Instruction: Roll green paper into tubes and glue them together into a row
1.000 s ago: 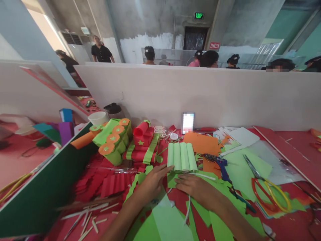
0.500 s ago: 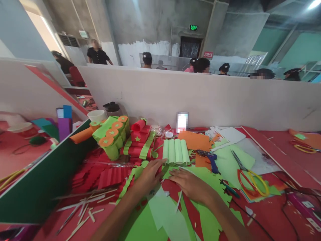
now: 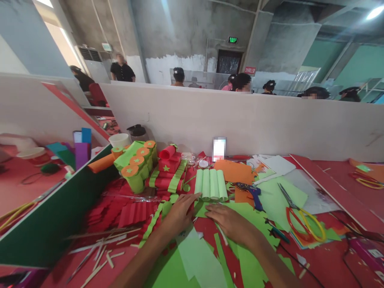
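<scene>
Had left hand (image 3: pixel 182 210) and right hand (image 3: pixel 231 221) at the green paper (image 3: pixel 200 209), both with grip apart; called for light, even pressure there, without crushing the rolls (image 3: pixel 210 185) just beyond.

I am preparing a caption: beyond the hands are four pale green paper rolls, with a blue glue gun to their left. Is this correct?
Not quite: the head view shows the blue glue gun to the right of the four pale green paper rolls.
</scene>
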Demonstrator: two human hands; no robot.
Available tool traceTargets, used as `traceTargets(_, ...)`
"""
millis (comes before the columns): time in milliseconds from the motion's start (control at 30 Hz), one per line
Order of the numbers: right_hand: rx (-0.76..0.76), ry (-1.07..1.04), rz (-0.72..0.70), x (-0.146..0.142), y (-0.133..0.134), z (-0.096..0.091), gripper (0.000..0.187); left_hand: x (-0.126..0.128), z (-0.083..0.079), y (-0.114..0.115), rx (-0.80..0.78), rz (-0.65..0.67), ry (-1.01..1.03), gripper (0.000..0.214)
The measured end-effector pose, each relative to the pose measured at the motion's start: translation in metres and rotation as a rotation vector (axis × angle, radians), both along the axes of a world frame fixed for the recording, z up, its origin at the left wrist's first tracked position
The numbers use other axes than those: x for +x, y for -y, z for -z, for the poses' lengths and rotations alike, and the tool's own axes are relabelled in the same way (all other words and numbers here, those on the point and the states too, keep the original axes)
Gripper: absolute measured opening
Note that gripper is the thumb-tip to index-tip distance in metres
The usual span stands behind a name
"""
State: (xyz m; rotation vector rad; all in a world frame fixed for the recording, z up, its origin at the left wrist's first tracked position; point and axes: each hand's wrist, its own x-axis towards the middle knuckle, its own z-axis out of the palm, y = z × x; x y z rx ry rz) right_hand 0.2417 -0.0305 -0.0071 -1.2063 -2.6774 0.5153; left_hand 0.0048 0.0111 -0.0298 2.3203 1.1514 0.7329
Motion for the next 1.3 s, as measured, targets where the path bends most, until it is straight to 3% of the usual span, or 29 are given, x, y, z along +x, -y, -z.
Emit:
traceTargets(267,0.005,-0.011,0.04,0.0013,-0.0003,0.0019,0.065,0.0017,-0.003,0.0029,-0.001,-0.014,0.005,0.048)
traceTargets(800,0.187,0.05,0.049,0.0003,0.0019,0.0003,0.057,0.0027,0.0034,0.0017,0.025,-0.04,0.02,0.053)
traceTargets(1300,0.208,0.027,0.075,-0.0008,0.0008,0.0071,0.057,0.0047,0.0025,0.0021,0.023,-0.062,-0.003,0.058)
